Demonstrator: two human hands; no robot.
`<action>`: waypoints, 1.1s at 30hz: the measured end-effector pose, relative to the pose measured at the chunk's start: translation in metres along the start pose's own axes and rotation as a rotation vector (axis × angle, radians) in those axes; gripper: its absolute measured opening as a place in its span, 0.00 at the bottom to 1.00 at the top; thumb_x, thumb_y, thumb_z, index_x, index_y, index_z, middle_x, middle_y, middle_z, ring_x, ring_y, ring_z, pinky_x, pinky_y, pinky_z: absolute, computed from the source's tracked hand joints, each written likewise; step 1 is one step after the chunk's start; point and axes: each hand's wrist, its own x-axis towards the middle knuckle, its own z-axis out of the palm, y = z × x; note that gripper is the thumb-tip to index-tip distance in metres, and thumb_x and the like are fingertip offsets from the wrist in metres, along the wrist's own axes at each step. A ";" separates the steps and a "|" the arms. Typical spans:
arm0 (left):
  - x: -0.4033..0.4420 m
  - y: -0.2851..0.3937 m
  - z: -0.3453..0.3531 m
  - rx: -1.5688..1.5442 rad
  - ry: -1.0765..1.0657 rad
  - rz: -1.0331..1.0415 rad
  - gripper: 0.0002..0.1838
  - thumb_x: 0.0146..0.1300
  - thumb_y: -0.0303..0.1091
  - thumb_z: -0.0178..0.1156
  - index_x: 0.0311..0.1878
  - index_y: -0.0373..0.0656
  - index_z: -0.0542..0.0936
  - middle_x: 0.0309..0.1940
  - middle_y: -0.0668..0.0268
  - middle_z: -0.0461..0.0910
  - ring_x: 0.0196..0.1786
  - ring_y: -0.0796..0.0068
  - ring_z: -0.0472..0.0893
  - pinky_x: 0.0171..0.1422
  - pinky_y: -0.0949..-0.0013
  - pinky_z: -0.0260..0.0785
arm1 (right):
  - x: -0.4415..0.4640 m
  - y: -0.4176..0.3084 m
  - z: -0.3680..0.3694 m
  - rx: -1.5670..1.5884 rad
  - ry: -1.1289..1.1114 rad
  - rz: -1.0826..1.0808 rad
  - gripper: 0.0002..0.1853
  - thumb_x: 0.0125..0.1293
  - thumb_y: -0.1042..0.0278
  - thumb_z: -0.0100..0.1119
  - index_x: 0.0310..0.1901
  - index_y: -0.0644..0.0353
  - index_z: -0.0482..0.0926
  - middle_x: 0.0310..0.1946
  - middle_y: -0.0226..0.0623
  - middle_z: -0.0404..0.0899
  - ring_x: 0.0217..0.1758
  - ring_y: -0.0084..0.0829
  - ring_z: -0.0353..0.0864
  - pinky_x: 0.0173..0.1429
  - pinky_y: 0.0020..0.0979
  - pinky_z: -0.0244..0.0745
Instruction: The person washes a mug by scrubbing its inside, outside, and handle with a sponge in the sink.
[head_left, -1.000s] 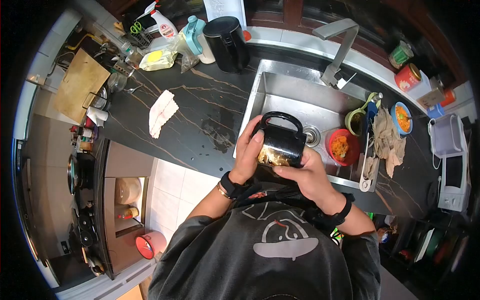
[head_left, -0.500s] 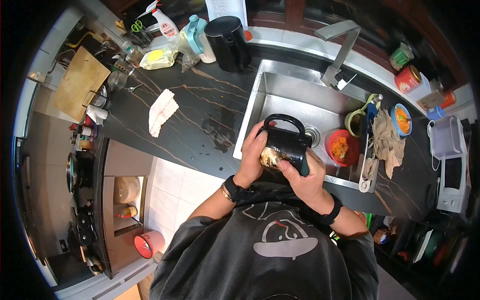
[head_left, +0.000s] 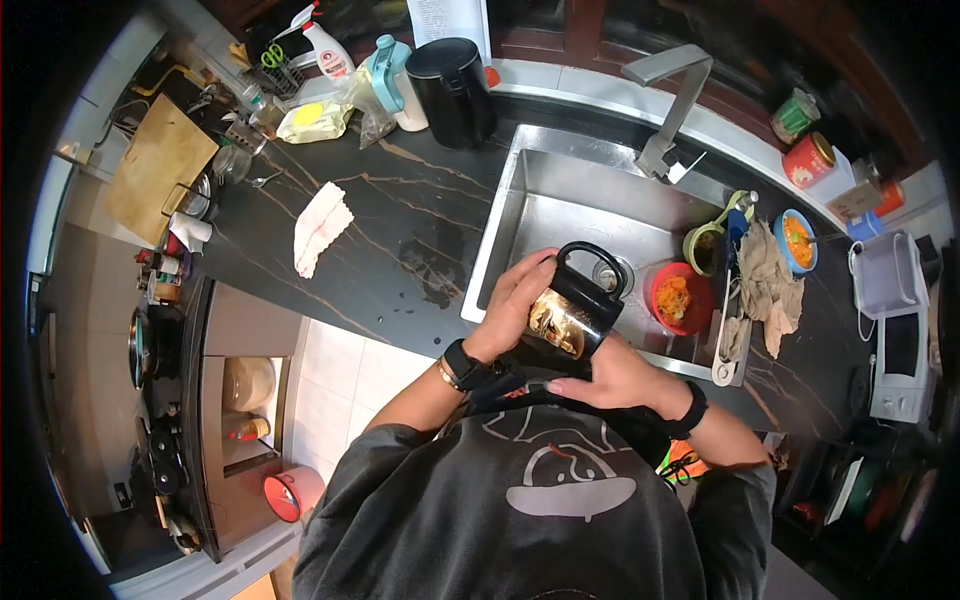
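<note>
"Where's the mug (head_left: 572, 312)?"

"In front of me, at the near edge of the sink (head_left: 590, 180). The fingers of my left hand (head_left: 508, 308) press around one end. On my right hand (head_left: 630, 378) the thumb stands apart; the other fingers are hidden behind the mug, so I can't tell whether they grip."

"How will it handle?"

"Stiff, fairly weighty, slick if wet, and liable to chip, I'd judge. I'd hold its handle (head_left: 609, 254) or wrap the body."

"Which way does it point?"

"Handle outward, over the drain (head_left: 603, 272). The long axis slants from my left hand rightward and towards me."
</note>
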 end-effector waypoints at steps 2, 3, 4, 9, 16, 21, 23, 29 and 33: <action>-0.001 0.002 0.007 -0.156 -0.014 0.029 0.22 0.72 0.41 0.46 0.60 0.34 0.69 0.49 0.64 0.77 0.50 0.77 0.77 0.56 0.73 0.68 | -0.006 -0.001 -0.005 0.989 0.046 0.378 0.31 0.61 0.69 0.62 0.65 0.66 0.63 0.59 0.38 0.71 0.60 0.29 0.71 0.64 0.34 0.65; -0.002 0.003 0.010 -0.311 -0.031 0.058 0.22 0.72 0.40 0.47 0.60 0.33 0.69 0.48 0.65 0.77 0.48 0.78 0.77 0.54 0.74 0.69 | -0.002 0.001 -0.004 1.350 0.170 0.397 0.33 0.60 0.70 0.64 0.65 0.66 0.63 0.59 0.37 0.71 0.60 0.26 0.70 0.62 0.31 0.66; -0.001 0.002 0.008 -0.315 -0.025 0.059 0.22 0.72 0.40 0.47 0.60 0.33 0.69 0.48 0.65 0.77 0.48 0.78 0.77 0.54 0.74 0.69 | 0.001 0.002 -0.002 1.708 0.301 0.413 0.35 0.58 0.72 0.66 0.66 0.65 0.62 0.59 0.35 0.71 0.59 0.23 0.69 0.61 0.28 0.67; -0.002 0.016 0.001 -0.169 -0.089 0.065 0.22 0.72 0.39 0.47 0.60 0.33 0.70 0.47 0.66 0.77 0.48 0.81 0.75 0.54 0.77 0.67 | 0.003 -0.007 0.002 0.621 0.026 0.187 0.33 0.59 0.71 0.63 0.65 0.66 0.63 0.60 0.43 0.71 0.62 0.33 0.70 0.67 0.34 0.62; 0.005 -0.002 -0.002 0.102 0.061 -0.058 0.21 0.70 0.43 0.52 0.55 0.34 0.73 0.44 0.69 0.76 0.48 0.83 0.73 0.53 0.78 0.64 | 0.007 0.044 0.002 -0.406 -0.109 -0.093 0.26 0.54 0.65 0.62 0.56 0.61 0.71 0.52 0.50 0.74 0.58 0.49 0.72 0.62 0.43 0.68; 0.004 -0.001 -0.012 -0.105 0.001 -0.024 0.22 0.72 0.44 0.46 0.58 0.35 0.71 0.48 0.64 0.77 0.50 0.76 0.76 0.56 0.73 0.68 | 0.014 0.015 0.005 0.182 -0.081 0.095 0.26 0.58 0.70 0.61 0.59 0.63 0.70 0.53 0.43 0.75 0.56 0.40 0.75 0.60 0.37 0.70; 0.000 0.006 -0.010 -0.289 -0.057 -0.047 0.22 0.72 0.42 0.44 0.60 0.34 0.69 0.49 0.62 0.77 0.49 0.77 0.77 0.56 0.73 0.69 | 0.015 0.002 -0.005 0.966 -0.067 0.385 0.23 0.62 0.76 0.57 0.60 0.65 0.69 0.55 0.34 0.74 0.59 0.30 0.72 0.61 0.32 0.68; 0.008 0.009 -0.016 -0.358 -0.144 0.028 0.22 0.72 0.42 0.45 0.59 0.34 0.70 0.46 0.62 0.79 0.46 0.77 0.79 0.52 0.73 0.72 | 0.015 0.009 0.018 1.249 0.114 0.140 0.12 0.61 0.74 0.57 0.47 0.67 0.75 0.42 0.39 0.77 0.47 0.32 0.77 0.52 0.35 0.71; 0.006 0.004 -0.012 -0.127 -0.090 -0.055 0.23 0.73 0.44 0.43 0.57 0.33 0.72 0.45 0.62 0.79 0.47 0.75 0.79 0.54 0.71 0.71 | 0.004 0.008 0.005 -0.085 -0.162 0.058 0.13 0.59 0.68 0.59 0.44 0.65 0.77 0.35 0.43 0.79 0.44 0.37 0.79 0.49 0.40 0.73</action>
